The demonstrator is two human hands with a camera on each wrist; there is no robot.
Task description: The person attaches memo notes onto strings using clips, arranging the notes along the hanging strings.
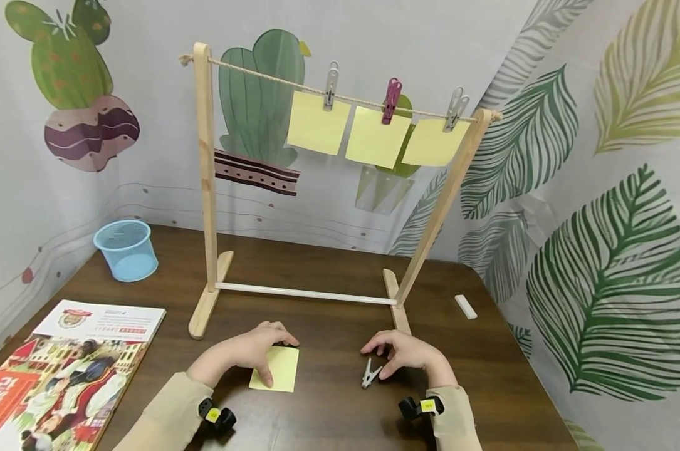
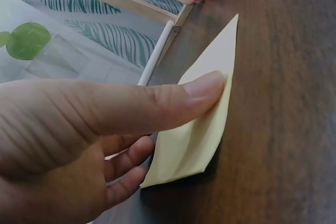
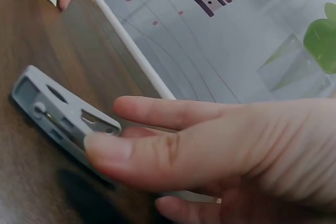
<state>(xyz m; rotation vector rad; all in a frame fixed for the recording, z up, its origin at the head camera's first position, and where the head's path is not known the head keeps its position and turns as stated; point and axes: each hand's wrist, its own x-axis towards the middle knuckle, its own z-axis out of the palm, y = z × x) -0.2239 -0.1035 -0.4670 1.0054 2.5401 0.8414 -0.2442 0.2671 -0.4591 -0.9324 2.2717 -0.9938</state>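
Observation:
My left hand point(image 1: 257, 351) pinches a yellow sticky note point(image 1: 285, 371) low over the table, thumb across its face and the other fingers behind. In the left wrist view the note point(image 2: 181, 153) bends slightly under the thumb. A grey clothespin point(image 1: 367, 378) is between the thumb and fingers of my right hand point(image 1: 410, 352), off to the right of the note. The right wrist view shows the thumb against one arm of the clothespin point(image 3: 65, 106), its spring visible, close over the tabletop. Beyond both hands stands a wooden frame point(image 1: 207, 175) with a rope point(image 1: 261, 74) strung across its top.
Three yellow notes hang from the rope under two grey clothespins point(image 1: 331, 88) and a purple clothespin point(image 1: 392, 100). A white bar point(image 1: 306, 292) joins the frame's feet. At left are a blue mesh basket point(image 1: 131, 257) and a magazine point(image 1: 63, 382); a white block point(image 1: 465, 307) lies at right.

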